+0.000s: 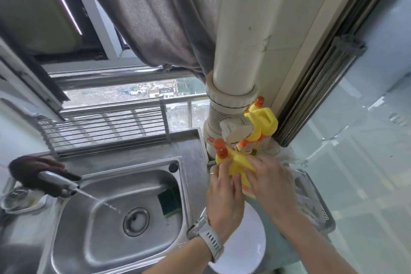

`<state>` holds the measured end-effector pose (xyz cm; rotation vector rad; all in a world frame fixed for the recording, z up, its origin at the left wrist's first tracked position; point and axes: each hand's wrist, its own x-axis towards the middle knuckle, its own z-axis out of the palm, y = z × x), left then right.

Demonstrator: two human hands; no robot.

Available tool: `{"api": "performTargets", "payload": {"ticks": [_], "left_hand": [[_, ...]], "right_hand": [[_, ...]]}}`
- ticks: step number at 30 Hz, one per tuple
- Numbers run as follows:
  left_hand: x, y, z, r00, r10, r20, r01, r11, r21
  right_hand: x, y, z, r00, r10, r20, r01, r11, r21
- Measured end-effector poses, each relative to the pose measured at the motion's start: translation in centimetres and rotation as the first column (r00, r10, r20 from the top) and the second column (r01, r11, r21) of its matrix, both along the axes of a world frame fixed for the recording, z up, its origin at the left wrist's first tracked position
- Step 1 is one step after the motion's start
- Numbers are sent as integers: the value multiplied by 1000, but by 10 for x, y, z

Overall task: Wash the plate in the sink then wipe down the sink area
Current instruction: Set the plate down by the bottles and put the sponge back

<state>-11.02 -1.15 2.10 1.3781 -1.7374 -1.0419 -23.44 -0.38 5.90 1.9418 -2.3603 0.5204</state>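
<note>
A white plate (242, 249) lies on the counter right of the steel sink (73, 224), partly under my forearms. Both hands grip a yellow detergent bottle (238, 162) with an orange pump top, just above the plate. My left hand (224, 198), wearing a grey watch and a ring, holds the bottle's left side. Over its right side lies my right hand (269, 178). A green sponge (170, 201) leans against the sink's right inner wall. Water streams from the tap (60, 182) into the basin toward the drain (136, 221).
More yellow bottles (264, 122) stand behind, against a white pipe (235, 69). A dark cloth (29, 167) hangs over the tap. A wire rack (104, 131) sits behind the sink, a soap dish (20, 202) at left, a grey basket (320, 207) at right.
</note>
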Motion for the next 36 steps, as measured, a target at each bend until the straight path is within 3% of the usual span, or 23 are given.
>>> {"api": "performTargets", "payload": {"ticks": [4,8,16,23,29,31,33,36], "left_hand": [[45,-18,9,994,103,-47,-103,995,-13],[86,-45,-5,990,136,-40,-133,988,80],[121,-147,-28,992,21,-126,28,927,374],[118,-206,-47,978,-58,-201,157,840,520],[121,-207,-55,976,-78,-201,177,825,536],[126,-205,-52,974,-90,-207,190,824,535],[137,-200,-49,976,-82,-204,177,842,510],[168,-184,-59,992,-8,-130,72,866,496]], "right_hand": [[51,-23,13,996,-62,69,64,998,-19],[104,-60,9,976,-170,138,174,985,-17],[155,-138,-14,946,-264,187,265,964,19],[151,-185,-39,951,-300,77,296,953,58],[145,-188,-61,957,-285,59,280,957,72],[145,-187,-59,949,-310,53,309,950,31],[146,-176,-53,954,-290,79,298,948,-111],[166,-141,-57,984,-116,136,151,947,-283]]}}
